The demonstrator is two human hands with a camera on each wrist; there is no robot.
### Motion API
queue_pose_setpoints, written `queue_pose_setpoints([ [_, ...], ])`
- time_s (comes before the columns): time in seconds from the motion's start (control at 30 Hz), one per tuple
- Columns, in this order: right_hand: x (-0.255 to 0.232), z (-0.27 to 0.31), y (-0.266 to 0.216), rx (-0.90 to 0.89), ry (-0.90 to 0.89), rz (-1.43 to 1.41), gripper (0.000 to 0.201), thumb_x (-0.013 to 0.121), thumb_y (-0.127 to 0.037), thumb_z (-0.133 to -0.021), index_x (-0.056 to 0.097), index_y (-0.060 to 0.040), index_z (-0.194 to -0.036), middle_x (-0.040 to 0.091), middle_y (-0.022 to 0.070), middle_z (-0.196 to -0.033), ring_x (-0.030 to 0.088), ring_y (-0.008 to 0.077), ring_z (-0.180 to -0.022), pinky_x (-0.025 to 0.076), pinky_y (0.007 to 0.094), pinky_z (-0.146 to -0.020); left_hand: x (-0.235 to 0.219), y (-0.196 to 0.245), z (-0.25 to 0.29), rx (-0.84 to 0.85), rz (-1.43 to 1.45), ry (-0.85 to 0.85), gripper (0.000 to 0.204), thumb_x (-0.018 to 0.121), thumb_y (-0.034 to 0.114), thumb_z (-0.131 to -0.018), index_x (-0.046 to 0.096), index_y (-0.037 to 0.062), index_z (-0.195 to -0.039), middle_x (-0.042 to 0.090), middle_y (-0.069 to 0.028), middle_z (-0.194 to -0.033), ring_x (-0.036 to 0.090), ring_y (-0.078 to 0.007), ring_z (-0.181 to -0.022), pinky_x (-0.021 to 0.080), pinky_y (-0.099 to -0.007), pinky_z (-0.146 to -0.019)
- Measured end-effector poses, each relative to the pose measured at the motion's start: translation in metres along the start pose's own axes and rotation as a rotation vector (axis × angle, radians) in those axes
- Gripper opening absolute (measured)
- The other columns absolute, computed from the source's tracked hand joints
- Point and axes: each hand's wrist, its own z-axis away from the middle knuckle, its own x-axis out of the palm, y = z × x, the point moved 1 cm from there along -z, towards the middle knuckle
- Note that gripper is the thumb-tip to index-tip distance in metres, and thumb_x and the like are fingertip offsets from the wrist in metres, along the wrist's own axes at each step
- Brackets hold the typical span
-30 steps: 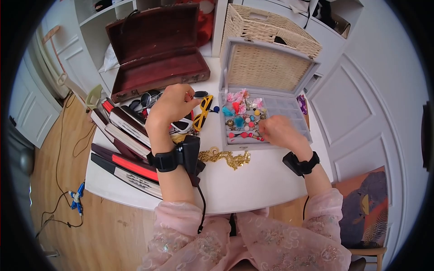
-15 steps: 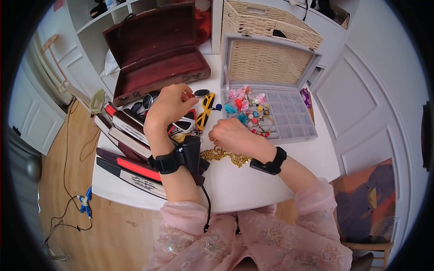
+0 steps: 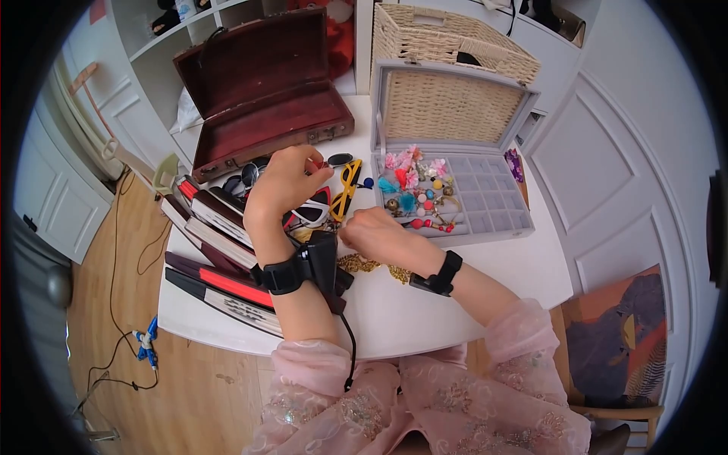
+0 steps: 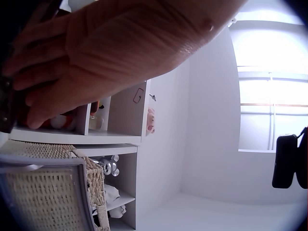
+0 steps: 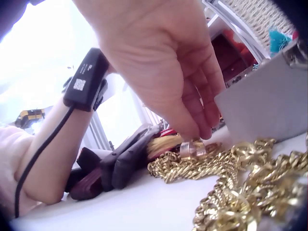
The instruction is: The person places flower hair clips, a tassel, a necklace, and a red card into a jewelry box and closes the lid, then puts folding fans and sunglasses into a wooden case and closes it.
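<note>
My left hand is over the pile of sunglasses, its fingers loosely bent in the head view and long and relaxed in the left wrist view. Beside it lie yellow-framed sunglasses and white-framed ones. My right hand reaches down at the pile's near edge. In the right wrist view its fingertips point down right at a shiny pinkish metal band. Gold chains lie under and beside that hand. To its right stands a grey jewelry box, lid raised, its left compartments filled with colourful trinkets.
An open dark red suitcase stands at the back left. Several books line the table's left edge. Behind the jewelry box is a woven basket. A small dark blue bead lies on the white table.
My right hand has moved left from the jewelry box, over the gold chains, to the near edge of the sunglasses pile. My left hand has stayed in place.
</note>
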Motion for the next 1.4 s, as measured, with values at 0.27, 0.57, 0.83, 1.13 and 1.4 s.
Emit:
queue_pose_setpoints([
  [0.27, -0.057, 0.043, 0.031, 0.167, 0.202, -0.132, 0.003, 0.066, -0.009, -0.068, 0.067, -0.0066, -0.069, 0.063, 0.0127, -0.066, 0.062, 0.029, -0.069, 0.049, 0.0381, -0.063, 0.0, 0.0, 0.0, 0.022, -0.035, 0.006, 0.031, 0.067, 0.021, -0.076, 0.064, -0.0031, -0.095, 0.066, -0.0188, -0.084, 0.065, -0.0286, -0.078, 0.05, -0.0344, -0.072],
  [0.57, -0.055, 0.063, 0.032, 0.223, 0.005, -0.079, 0.005, 0.065, -0.009, -0.069, 0.067, -0.0063, -0.073, 0.064, 0.0089, -0.071, 0.061, 0.0263, -0.074, 0.048, 0.037, -0.068, -0.002, 0.005, 0.002, -0.007, -0.044, 0.0, 0.03, 0.067, 0.021, -0.077, 0.064, -0.0022, -0.095, 0.066, -0.0177, -0.083, 0.065, -0.0269, -0.077, 0.051, -0.0336, -0.07],
  [0.83, -0.054, 0.06, 0.032, 0.21, -0.095, -0.08, 0.004, 0.067, -0.009, -0.069, 0.067, -0.0066, -0.072, 0.064, 0.0077, -0.066, 0.062, 0.0253, -0.068, 0.047, 0.0346, -0.063, -0.005, 0.006, 0.004, 0.008, -0.063, 0.013, 0.029, 0.067, 0.02, -0.077, 0.064, -0.0015, -0.096, 0.066, -0.0177, -0.084, 0.065, -0.027, -0.077, 0.05, -0.0333, -0.07],
  [1.13, -0.051, 0.057, 0.034, 0.221, -0.076, -0.12, 0.005, 0.068, -0.01, -0.068, 0.065, -0.0065, -0.068, 0.064, 0.0072, -0.063, 0.063, 0.0243, -0.063, 0.046, 0.0347, -0.057, -0.008, 0.003, 0.005, 0.015, -0.042, 0.024, 0.029, 0.066, 0.02, -0.078, 0.065, -0.0016, -0.097, 0.066, -0.0178, -0.087, 0.065, -0.028, -0.08, 0.049, -0.035, -0.073],
  [1.4, -0.054, 0.052, 0.032, 0.259, -0.158, -0.006, 0.002, 0.064, -0.004, -0.064, 0.062, -0.0051, -0.064, 0.061, 0.0097, -0.062, 0.061, 0.0286, -0.062, 0.045, 0.0376, -0.055, -0.012, 0.003, 0.008, -0.026, -0.047, 0.021, 0.032, 0.066, 0.022, -0.077, 0.064, -0.0012, -0.098, 0.066, -0.018, -0.088, 0.065, -0.0275, -0.076, 0.05, -0.0349, -0.071],
])
